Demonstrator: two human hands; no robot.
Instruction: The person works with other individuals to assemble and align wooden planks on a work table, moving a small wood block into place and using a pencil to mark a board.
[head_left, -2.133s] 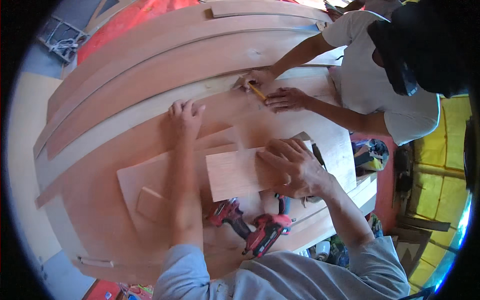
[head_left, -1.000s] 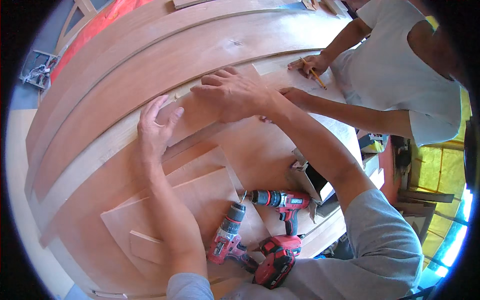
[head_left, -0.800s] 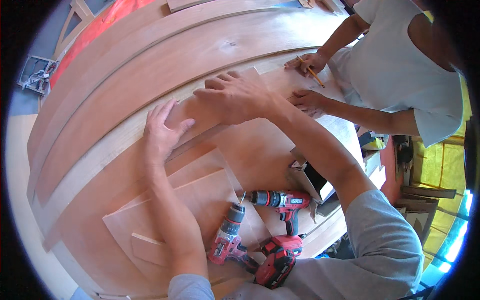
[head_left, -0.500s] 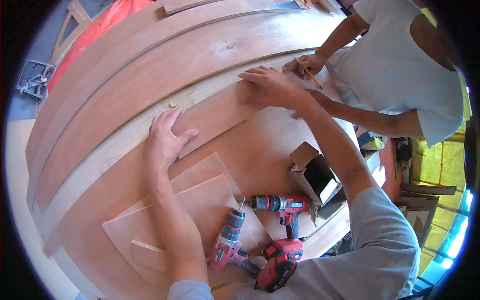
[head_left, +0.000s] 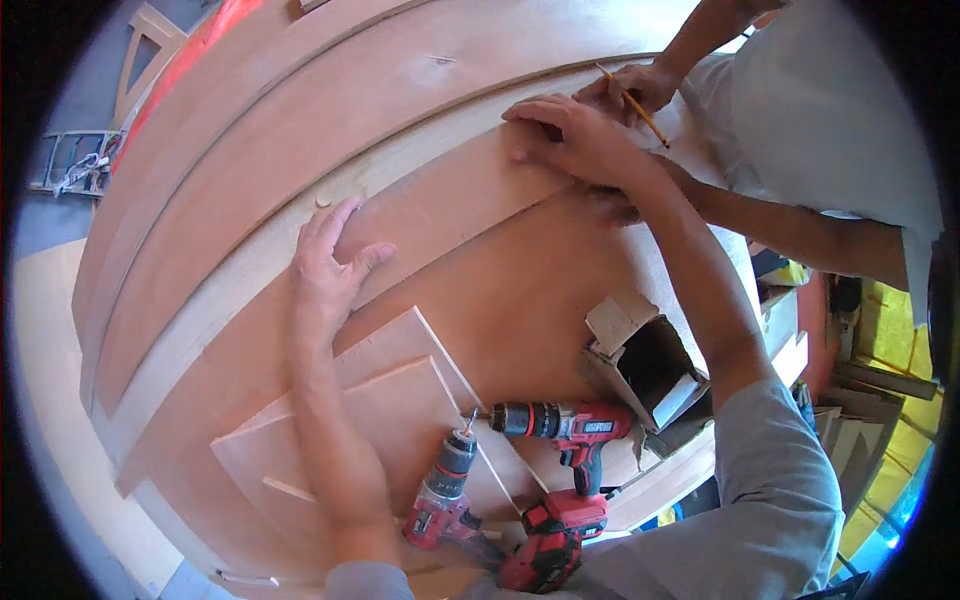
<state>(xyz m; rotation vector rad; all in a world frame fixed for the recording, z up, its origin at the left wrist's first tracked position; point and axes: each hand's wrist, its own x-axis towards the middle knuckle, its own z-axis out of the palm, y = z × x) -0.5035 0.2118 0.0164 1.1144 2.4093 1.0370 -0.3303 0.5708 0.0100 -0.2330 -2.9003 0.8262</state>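
Note:
A reddish plywood strip (head_left: 440, 215) lies on larger plywood, along the pale board (head_left: 400, 148). My left hand (head_left: 330, 260) rests at the strip's near-left part, thumb and fingers spread. Farther right, my right hand (head_left: 575, 135) lies over the strip's other end, fingers stretched forward and a little bent; nothing shows in its grip. A co-worker's hand (head_left: 645, 88) holds a yellow pencil (head_left: 638, 112) just beyond my right hand. Their other hand (head_left: 612, 205) shows blurred beneath my right forearm, at the strip's near edge.
Two red-and-black cordless drills (head_left: 440, 495) (head_left: 565, 425) lie close to my body, beside smaller plywood pieces (head_left: 390, 385). An opened cardboard box (head_left: 625, 325) sits inside my right arm. Long curved-looking plywood sheets (head_left: 330, 110) overlap on the far side. The co-worker leans in from the right.
The whole view has shifted slightly. The co-worker's other hand now shows more under my right forearm. Both my hands stay on the strip, and the pencil remains in the co-worker's hand.

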